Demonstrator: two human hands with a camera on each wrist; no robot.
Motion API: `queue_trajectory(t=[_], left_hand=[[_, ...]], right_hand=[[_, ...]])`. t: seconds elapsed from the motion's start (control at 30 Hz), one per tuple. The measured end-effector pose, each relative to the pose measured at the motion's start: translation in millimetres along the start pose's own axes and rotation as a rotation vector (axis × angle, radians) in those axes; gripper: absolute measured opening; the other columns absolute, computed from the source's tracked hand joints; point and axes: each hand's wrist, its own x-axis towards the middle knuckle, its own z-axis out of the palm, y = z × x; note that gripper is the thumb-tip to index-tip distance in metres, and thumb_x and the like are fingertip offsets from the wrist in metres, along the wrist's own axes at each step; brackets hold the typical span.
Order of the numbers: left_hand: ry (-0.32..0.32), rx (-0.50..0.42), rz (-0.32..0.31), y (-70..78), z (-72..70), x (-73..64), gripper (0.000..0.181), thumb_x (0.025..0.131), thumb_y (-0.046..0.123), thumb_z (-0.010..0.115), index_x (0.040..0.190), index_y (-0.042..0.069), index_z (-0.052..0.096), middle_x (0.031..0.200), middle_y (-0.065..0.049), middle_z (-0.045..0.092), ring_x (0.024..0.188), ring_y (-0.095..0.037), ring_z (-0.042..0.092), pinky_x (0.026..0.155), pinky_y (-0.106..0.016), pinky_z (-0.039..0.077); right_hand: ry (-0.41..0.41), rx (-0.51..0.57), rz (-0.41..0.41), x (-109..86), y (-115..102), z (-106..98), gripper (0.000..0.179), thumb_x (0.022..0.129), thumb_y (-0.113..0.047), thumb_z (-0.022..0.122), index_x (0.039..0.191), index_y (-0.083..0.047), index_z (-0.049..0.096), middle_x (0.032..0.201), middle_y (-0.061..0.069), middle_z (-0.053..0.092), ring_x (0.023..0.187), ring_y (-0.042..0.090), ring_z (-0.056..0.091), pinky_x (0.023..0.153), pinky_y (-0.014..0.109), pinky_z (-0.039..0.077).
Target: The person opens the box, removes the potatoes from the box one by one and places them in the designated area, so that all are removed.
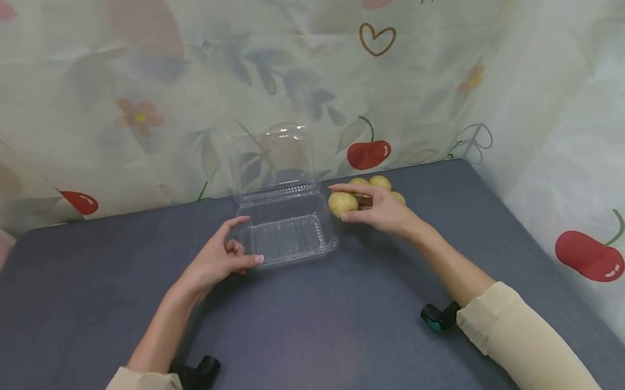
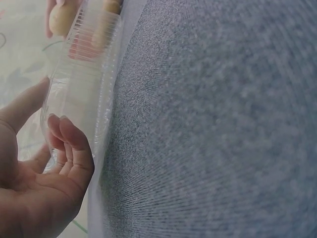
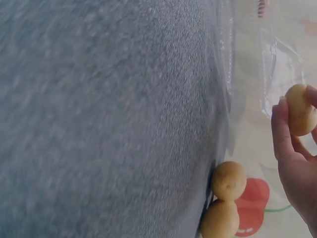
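A clear plastic clamshell box [image 1: 291, 258] stands on the table with its lid [image 1: 272, 158] raised at the back. At its left side is my left hand [image 1: 217, 260], index finger and thumb spread along the rim, the other fingers curled inward. My right hand [image 1: 381, 211] pinches a potato [image 3: 300, 109] between thumb and fingers, just beyond the box's right edge and raised off the table. More potatoes [image 1: 380, 182] lie behind and beside that hand, partly hidden by it. Two of these potatoes [image 3: 229, 181] show in the right wrist view.
The dark grey cloth-covered table [image 1: 316, 329] reaches back to a patterned curtain [image 1: 273, 51] with cherries and flowers. Another pale sheet [image 1: 603, 155] hangs along the right side. A black wrist camera [image 1: 201, 372] is strapped below the left sleeve, and a second wrist camera [image 1: 441, 317] by the right.
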Motion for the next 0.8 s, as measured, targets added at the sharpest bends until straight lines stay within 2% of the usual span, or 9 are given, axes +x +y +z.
queue_trajectory(t=[0.23, 0.37, 0.53, 0.8], left_hand=[[-0.007, 0.005, 0.006, 3.9, -1.1, -1.0, 0.091, 0.087, 0.018, 0.079, 0.157, 0.019, 0.021, 0.075, -0.004, 0.051, 0.073, -0.021, 0.058, 0.076, -0.038, 0.053], [-0.006, 0.011, 0.005, 3.8, -0.6, -0.9, 0.091, 0.087, 0.018, 0.079, 0.157, 0.018, 0.021, 0.075, -0.004, 0.051, 0.074, -0.022, 0.057, 0.076, -0.038, 0.053], [0.001, 0.003, -0.009, 3.3, -0.5, -0.3, 0.089, 0.087, 0.017, 0.079, 0.156, 0.02, 0.023, 0.076, -0.003, 0.051, 0.075, -0.022, 0.058, 0.076, -0.037, 0.053], [0.022, -0.011, 0.006, -0.1, -1.6, -1.2, 0.089, 0.086, 0.018, 0.08, 0.156, 0.019, 0.025, 0.077, -0.004, 0.052, 0.075, -0.022, 0.059, 0.077, -0.038, 0.054]], right_hand=[[0.012, -0.032, -0.038, -5.8, 1, -9, 0.057, 0.089, -0.005, 0.074, 0.142, -0.012, 0.056, 0.146, 0.008, 0.049, 0.116, 0.029, 0.061, 0.092, 0.033, 0.05], [0.0, -0.034, -0.049, -10.0, 5, -13, 0.058, 0.089, -0.004, 0.074, 0.143, -0.009, 0.054, 0.148, 0.01, 0.047, 0.116, 0.03, 0.061, 0.091, 0.028, 0.05], [0.006, -0.032, -0.057, -14.0, 10, -15, 0.057, 0.088, -0.004, 0.075, 0.141, -0.01, 0.057, 0.144, 0.01, 0.051, 0.112, 0.028, 0.062, 0.087, 0.024, 0.051], [0.038, -0.03, -0.004, -23.2, 17, -18, 0.056, 0.088, -0.011, 0.077, 0.141, -0.011, 0.057, 0.139, 0.007, 0.057, 0.113, 0.028, 0.063, 0.084, 0.026, 0.052]])
